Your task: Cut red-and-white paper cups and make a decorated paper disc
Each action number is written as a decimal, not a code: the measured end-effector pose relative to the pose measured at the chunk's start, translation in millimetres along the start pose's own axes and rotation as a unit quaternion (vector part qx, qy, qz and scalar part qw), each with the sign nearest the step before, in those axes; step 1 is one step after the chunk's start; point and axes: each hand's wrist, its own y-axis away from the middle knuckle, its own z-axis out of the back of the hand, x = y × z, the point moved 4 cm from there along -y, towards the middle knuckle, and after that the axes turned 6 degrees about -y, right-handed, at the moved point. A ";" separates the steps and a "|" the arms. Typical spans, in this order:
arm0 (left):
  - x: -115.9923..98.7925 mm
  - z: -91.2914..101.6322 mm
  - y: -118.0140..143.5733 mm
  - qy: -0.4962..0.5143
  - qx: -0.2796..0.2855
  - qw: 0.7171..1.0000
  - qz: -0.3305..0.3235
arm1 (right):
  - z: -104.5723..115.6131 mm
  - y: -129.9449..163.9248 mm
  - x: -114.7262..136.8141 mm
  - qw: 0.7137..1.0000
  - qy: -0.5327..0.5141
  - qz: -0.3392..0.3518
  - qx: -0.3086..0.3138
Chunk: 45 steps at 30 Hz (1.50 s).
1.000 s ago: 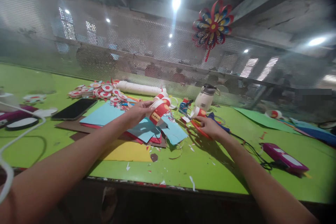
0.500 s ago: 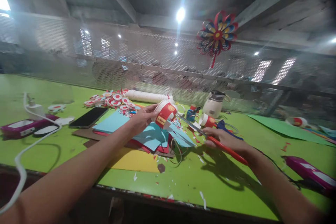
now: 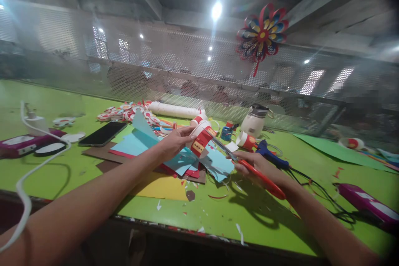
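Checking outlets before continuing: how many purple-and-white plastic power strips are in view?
2: one power strip at far left; another power strip at far right. Others may be hidden.

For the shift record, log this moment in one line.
left hand: holds cup | right hand: holds scissors | blades: pointed at cup

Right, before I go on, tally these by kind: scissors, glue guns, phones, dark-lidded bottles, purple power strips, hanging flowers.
Scissors: 1 pair, in the right hand
Glue gun: 1
Phone: 1
Dark-lidded bottle: 1
Purple power strips: 2
Hanging flower: 1
Total: 7
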 end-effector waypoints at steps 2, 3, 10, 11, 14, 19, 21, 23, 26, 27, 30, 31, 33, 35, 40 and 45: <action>0.3 0.5 -0.3 -0.001 -0.005 1.000 0.001 | -0.5 -0.4 -0.1 1.000 -0.006 0.000 0.001; 0.2 0.4 -0.2 -0.001 -0.006 1.000 0.002 | -1.0 -0.6 0.2 1.000 -0.009 0.000 0.002; 0.7 -0.6 1.8 0.022 -0.020 0.999 0.023 | -3.8 -0.5 4.6 1.000 0.002 -0.009 -0.004; 1.0 -0.3 1.7 0.028 -0.021 0.999 0.022 | -3.8 -0.4 4.9 1.000 0.002 -0.008 -0.005; 2.5 0.9 0.9 0.039 -0.019 0.999 0.018 | -3.7 -0.2 4.7 1.000 -0.005 -0.007 -0.003; 4.1 3.2 0.4 0.043 -0.033 0.998 0.023 | -3.8 -0.5 3.5 1.000 -0.008 0.005 -0.009; 3.3 3.0 0.7 0.043 -0.034 0.998 0.017 | -4.3 -0.7 3.4 1.000 -0.016 0.012 -0.010; 2.6 2.4 0.9 0.042 -0.031 0.999 0.012 | -4.6 -0.8 3.1 1.000 -0.022 0.015 -0.011; 2.7 2.2 1.0 0.043 -0.032 0.998 0.014 | -4.7 -0.6 3.6 1.000 -0.015 0.014 -0.011; 2.8 2.5 1.0 0.043 -0.036 0.998 0.017 | -4.6 -0.4 4.1 1.000 -0.012 0.012 -0.012; 2.4 3.0 1.3 0.041 -0.053 0.997 0.028 | -4.5 0.1 5.8 1.000 0.001 -0.001 -0.013; 1.9 2.8 1.6 0.042 -0.056 0.997 0.029 | -4.6 0.2 6.0 1.000 0.006 -0.005 -0.013; 0.8 1.9 2.0 0.043 -0.056 0.997 0.028 | -5.0 0.1 5.6 1.000 0.011 -0.009 -0.010; 0.2 1.2 2.2 0.045 -0.051 0.997 0.025 | -5.7 -0.3 4.8 1.000 0.003 -0.005 -0.008; 1.7 3.3 1.2 0.056 -0.050 0.997 0.019 | -6.5 0.0 9.8 0.999 -0.012 0.030 -0.005; 1.9 3.8 0.9 0.065 -0.047 0.996 0.026 | -6.9 1.6 13.1 0.999 -0.006 0.036 0.000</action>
